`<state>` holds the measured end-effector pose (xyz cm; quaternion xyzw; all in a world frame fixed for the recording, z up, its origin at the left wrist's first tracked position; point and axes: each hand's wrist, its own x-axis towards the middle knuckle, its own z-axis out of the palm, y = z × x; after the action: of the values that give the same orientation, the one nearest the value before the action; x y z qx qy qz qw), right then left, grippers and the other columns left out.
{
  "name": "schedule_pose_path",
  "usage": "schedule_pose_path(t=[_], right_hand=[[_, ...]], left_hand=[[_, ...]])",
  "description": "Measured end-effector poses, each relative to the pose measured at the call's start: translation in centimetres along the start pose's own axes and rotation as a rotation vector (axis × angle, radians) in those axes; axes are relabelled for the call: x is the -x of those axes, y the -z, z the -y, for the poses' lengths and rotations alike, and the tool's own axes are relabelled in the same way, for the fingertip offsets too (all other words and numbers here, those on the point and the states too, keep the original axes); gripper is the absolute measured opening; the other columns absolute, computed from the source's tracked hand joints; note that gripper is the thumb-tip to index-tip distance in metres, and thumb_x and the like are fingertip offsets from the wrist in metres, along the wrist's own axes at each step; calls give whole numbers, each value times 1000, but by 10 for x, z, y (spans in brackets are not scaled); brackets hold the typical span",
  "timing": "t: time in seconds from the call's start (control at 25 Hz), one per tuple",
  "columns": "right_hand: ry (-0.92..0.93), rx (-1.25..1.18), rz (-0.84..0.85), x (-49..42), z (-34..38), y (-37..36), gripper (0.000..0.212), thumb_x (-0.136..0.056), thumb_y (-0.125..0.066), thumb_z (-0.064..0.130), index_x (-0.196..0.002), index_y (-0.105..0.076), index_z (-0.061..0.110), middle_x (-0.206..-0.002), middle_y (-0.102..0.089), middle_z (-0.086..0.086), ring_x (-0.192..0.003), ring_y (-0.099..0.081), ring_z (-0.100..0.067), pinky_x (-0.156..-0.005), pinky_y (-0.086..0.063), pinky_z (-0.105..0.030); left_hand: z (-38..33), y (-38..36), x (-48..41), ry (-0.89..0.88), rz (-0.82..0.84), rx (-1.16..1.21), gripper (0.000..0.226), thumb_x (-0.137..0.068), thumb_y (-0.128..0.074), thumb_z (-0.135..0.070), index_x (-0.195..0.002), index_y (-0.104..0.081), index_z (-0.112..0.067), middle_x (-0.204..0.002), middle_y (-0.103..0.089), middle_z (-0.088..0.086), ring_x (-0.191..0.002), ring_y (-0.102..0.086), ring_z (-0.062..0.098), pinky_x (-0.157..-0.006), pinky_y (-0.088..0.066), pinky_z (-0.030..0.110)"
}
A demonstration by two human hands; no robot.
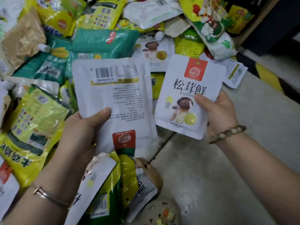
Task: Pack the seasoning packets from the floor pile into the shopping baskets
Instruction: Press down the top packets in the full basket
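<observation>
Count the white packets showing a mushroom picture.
2. One packet is held by the right hand; the other packet lies on the floor pile just beyond it. More may be face down or buried.

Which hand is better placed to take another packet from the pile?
Likely left: the left hand, gripping the barcode-side packet, is over the pile; the right hand, holding the mushroom packet, is over bare floor.

We see a barcode packet (113, 95) and a mushroom packet (186, 88), both of smooth matt white film; yellow packets (32, 120) of glossy, crinkled plastic; a dull, smooth grey floor (227, 176); a shiny metal bangle (48, 195); a matt beaded bracelet (227, 133).
</observation>
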<state>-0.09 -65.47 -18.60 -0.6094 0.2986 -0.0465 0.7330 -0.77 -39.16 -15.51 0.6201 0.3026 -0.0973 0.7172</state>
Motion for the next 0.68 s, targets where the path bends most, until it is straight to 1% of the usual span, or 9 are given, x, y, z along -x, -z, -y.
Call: schedule_pose_path(t=[0.08, 0.12, 0.2, 0.32, 0.44, 0.48, 0.56, 0.64, 0.68], right_hand=[[54, -30, -32, -4, 19, 30, 25, -83, -58, -6, -103, -60, 9, -86, -74, 3, -82, -70, -16, -68, -56, -29], [78, -39, -58, -3, 30, 46, 26, -83, -56, -8, -102, -60, 10, -84, -73, 5, -80, -70, -15, -66, -55, -26], [119, -43, -129, 4, 53, 76, 28, -83, -55, -8, -103, -59, 10, -87, -73, 3, -82, -69, -17, -68, -55, -27], [158, 6, -222, 23, 89, 116, 27, -83, -56, -8, -103, -60, 10, -91, -72, 0, -84, -69, -19, -71, -57, -32], [226, 58, -265, 43, 133, 149, 25, -81, -57, -9, -95, -58, 11, -83, -73, 3, -79, -70, -18, -72, -58, -35], [251, 74, -264, 49, 148, 157, 24, -81, -58, -9, -95, -58, 11, -83, -73, 3, -79, -70, -18, -71, -58, -35], [293, 80, -266, 64, 177, 171, 23, -81, -57, -10, -92, -57, 10, -80, -73, 4, -75, -70, -15, -65, -57, -30], [328, 54, -290, 81, 205, 185, 26, -80, -56, -12, -86, -56, 13, -73, -72, 7, -69, -70, -11, -60, -56, -25], [337, 51, -304, 89, 216, 191, 26, -80, -56, -12, -85, -56, 14, -72, -72, 7, -69, -69, -11, -60, -56, -26]], left_hand=[[-1, -31, 1, -20, 84, 5, 22, -70, -69, -8, -92, -69, -12, -85, -75, 3, -74, -73, 20, -54, -56, 29], [-2, -48, 3, -27, 124, 10, 20, -72, -68, -6, -91, -69, -12, -84, -75, 3, -73, -72, 19, -53, -55, 28], [-6, -80, 10, -32, 207, 11, 16, -78, -65, -3, -92, -69, -10, -83, -75, 4, -71, -72, 19, -52, -55, 27], [-16, -123, 30, -24, 332, 15, 21, -79, -64, -3, -100, -68, -9, -88, -75, 5, -75, -73, 22, -54, -56, 30], [-30, -159, 58, -29, 427, -3, 27, -77, -66, -6, -103, -68, -9, -92, -75, 6, -79, -73, 24, -55, -56, 32], [-35, -169, 67, -32, 450, -10, 27, -76, -67, -7, -102, -69, -10, -93, -75, 5, -80, -73, 24, -56, -57, 33], [-47, -184, 89, -35, 490, -4, 27, -75, -67, -7, -101, -68, -12, -93, -75, 4, -80, -73, 23, -57, -57, 34], [-60, -197, 114, -40, 536, 7, 28, -74, -67, -7, -101, -68, -14, -92, -75, 3, -80, -73, 22, -55, -57, 32], [-67, -202, 126, -42, 561, 11, 30, -72, -67, -7, -101, -68, -13, -92, -75, 3, -79, -73, 22, -55, -56, 32]])
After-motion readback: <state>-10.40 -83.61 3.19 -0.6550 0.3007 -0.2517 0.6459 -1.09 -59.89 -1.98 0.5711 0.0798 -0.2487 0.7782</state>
